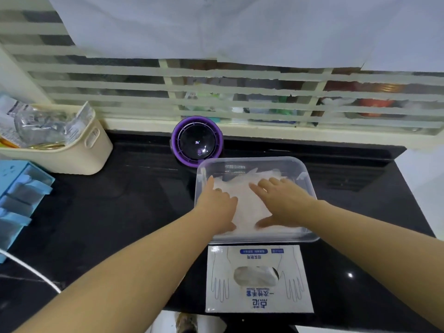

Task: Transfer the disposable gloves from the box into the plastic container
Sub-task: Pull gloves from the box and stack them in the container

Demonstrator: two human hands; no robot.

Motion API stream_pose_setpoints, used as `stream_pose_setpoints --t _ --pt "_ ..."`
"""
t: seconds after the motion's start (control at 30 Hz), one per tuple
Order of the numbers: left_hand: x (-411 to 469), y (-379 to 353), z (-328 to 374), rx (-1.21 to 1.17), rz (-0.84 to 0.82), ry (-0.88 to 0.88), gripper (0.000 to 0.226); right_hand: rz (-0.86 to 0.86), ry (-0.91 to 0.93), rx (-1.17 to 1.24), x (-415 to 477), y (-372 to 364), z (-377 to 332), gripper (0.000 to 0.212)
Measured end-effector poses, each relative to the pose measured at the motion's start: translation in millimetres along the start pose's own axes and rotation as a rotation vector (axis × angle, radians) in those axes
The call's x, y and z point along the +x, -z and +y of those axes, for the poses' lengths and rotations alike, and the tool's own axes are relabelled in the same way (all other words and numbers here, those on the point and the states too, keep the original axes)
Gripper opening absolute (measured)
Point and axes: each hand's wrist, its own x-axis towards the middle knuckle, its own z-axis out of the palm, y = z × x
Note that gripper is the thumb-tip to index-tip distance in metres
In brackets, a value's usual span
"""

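Observation:
A clear plastic container [298, 167] stands on the black counter, holding a flat pile of thin translucent disposable gloves [249, 207]. Both my hands lie inside it on the pile. My left hand [217, 204] presses the left side of the gloves with fingers straight. My right hand [282, 200] rests flat on the right side, fingers spread and thumb out toward me. Just in front of the container lies the white glove box [259, 299], printed with hand outlines; more gloves [255, 275] show through its oval opening.
A purple round device with a dark dome [197, 141] stands right behind the container. A beige basket [79, 150] full of packets sits at back left, and a blue box [16, 203] at the left edge. A white cable [31, 270] crosses the counter's front left.

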Motion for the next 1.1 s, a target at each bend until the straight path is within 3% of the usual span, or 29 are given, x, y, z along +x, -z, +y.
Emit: stream_pose_setpoints --t 0.1,0.2,0.3,0.43,0.6,0.7,0.77,0.87,0.97,1.03,1.1 --pt "3.8 1.7 2.3 0.042 -0.029 0.048 0.07 -0.118 -0.094 -0.025 -1.0 -11.4 3.1 0.104" --pt "9.4 0.7 3.2 0.104 -0.032 0.08 0.082 -0.196 -0.148 -0.059 4.2 -20.5 3.7 0.089" --pt "15.6 0.6 6.7 0.21 -0.074 0.062 0.08 -0.267 -0.194 -0.036 10.6 -32.9 -3.8 0.083" --pt "26.3 -0.2 14.0 0.388 -0.164 0.089 0.082 -0.31 -0.196 -0.037 16.3 -35.9 -7.4 0.094" --pt "30.1 -8.1 15.7 0.394 -0.148 0.102 0.066 -0.297 -0.164 0.17 -2.1 -8.6 -4.6 0.083" --pt "24.7 -5.1 14.3 0.362 -0.098 0.089 0.061 -0.225 -0.175 0.249 -26.8 20.7 3.7 0.073" --pt "20.9 -1.8 12.7 0.324 -0.076 0.093 0.065 -0.153 -0.21 0.171 -43.8 41.3 10.9 0.068" --pt "16.2 -1.0 11.4 0.275 -0.04 0.107 0.069 0.056 -0.204 0.014 -60.5 64.9 10.3 0.057" --pt "12.4 -2.2 10.6 0.235 -0.006 0.117 0.068 0.284 -0.105 0.012 -55.3 75.2 -13.9 0.04" --pt "9.9 -2.0 10.6 0.228 0.004 0.111 0.069 0.312 -0.011 0.007 -38.3 68.7 -34.8 0.031" --pt "7.7 -2.4 10.5 0.229 -0.004 0.11 0.072 0.204 -0.008 0.045 -17.4 47.1 -44.1 0.03"
